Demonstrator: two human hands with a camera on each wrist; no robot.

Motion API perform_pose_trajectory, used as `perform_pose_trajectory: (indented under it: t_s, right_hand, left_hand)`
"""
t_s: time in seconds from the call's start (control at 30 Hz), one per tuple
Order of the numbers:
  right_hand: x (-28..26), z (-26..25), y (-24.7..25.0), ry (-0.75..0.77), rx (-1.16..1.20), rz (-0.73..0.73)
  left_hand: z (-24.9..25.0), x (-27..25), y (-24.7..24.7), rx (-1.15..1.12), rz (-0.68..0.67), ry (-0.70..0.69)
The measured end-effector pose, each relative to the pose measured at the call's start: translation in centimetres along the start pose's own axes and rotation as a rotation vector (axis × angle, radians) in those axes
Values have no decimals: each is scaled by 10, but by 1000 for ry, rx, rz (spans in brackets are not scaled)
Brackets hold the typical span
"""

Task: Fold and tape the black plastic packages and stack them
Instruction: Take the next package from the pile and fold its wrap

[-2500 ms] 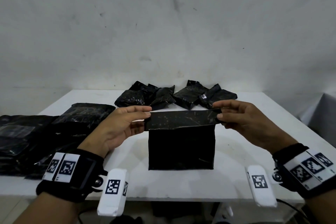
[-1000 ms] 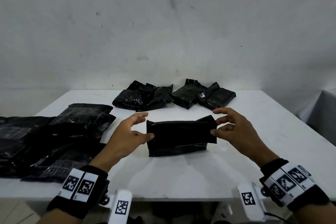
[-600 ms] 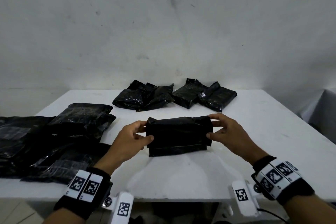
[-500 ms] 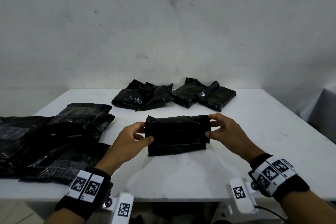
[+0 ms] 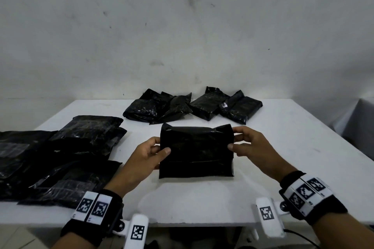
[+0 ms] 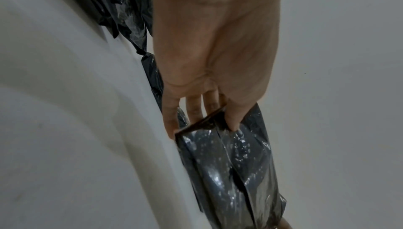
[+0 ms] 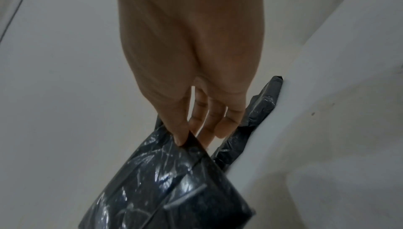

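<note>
While each thumb presses the near face and the fingers (image 6: pixel 196 110) curl behind, the left hand (image 5: pixel 144 156) and the right hand (image 5: pixel 252 147) pinch the two short ends of a folded, glossy black plastic package (image 5: pixel 196 150), holding it tilted up with its lower edge at or just above the white table (image 5: pixel 283 137); whether it touches, I cannot tell. Only the two pinches appear to keep the fold closed: I see no tape across the flap and no tape roll in any view. If either thumb eases off, the slick film could spring open and the fold would be lost. A squeeze too near the corners could also skew the flap, so any tape would go on crooked. Beyond the hands, a loose row of folded black packages (image 5: pixel 192 106) lies toward the far edge, and flat, unfolded black bags (image 5: pixel 60 157) lie piled at the left. Carrying the bundle across carelessly could nudge that row apart.
</note>
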State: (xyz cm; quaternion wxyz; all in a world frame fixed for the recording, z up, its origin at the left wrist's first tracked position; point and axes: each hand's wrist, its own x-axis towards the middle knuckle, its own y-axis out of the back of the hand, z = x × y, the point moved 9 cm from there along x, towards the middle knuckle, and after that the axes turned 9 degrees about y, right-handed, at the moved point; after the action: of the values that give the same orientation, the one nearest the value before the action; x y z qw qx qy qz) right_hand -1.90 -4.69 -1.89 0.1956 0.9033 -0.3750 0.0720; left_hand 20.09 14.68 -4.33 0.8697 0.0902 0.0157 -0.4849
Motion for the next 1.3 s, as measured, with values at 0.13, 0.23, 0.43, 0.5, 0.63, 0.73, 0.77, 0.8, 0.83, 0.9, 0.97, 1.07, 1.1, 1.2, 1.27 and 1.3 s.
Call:
perform_pose_trajectory:
  t_s: [0.13,0.23,0.43,0.5,0.63,0.73,0.77,0.8,0.83,0.9,0.97,1.07,1.1,1.2,1.27,1.3]
  right_hand:
    - [-3,-18,5,-15,91,-63]
    - [0,-45,19,37,120,-55]
    - [0,-88,7,227,-155,-210]
    - [0,-96,3,263,-183,-214]
    - [1,-107,1,334,-241,-169]
    - [2,-110,0,361,-234,-137]
    - [1,-112,1,373,-227,-122]
    - [1,-113,1,384,-224,-105]
    - [1,-114,2,391,-220,-88]
    - [0,-115,6,399,-209,-43]
    - [0,-113,17,396,-197,34]
    - [-3,-111,25,375,-153,42]
    - [-4,-111,21,364,-173,-4]
    - [-2,-109,2,336,-207,-113]
    - [0,-111,-3,355,-180,-101]
    - [1,-113,-3,366,-166,-84]
  left_hand:
    - [8,-9,7,-35,25,-38]
    - [13,-12,12,-41,18,-59]
    - [18,-14,20,-114,-49,-106]
    - [17,-14,22,-114,-60,-107]
    - [17,-15,23,-148,-72,-108]
    - [20,-18,22,-159,-73,-109]
    - [19,-18,23,-159,-83,-111]
    - [19,-19,24,-157,-90,-113]
    - [18,-18,25,-152,-90,-116]
    - [19,-19,28,-161,-71,-120]
    - [19,-19,33,-188,-36,-122]
    - [20,-21,41,-209,-8,-121]
    - [20,-22,42,-199,-10,-123]
    - [22,-23,39,-178,-38,-125]
    - [24,-24,37,-175,-49,-124]
    - [23,-24,36,-174,-54,-118]
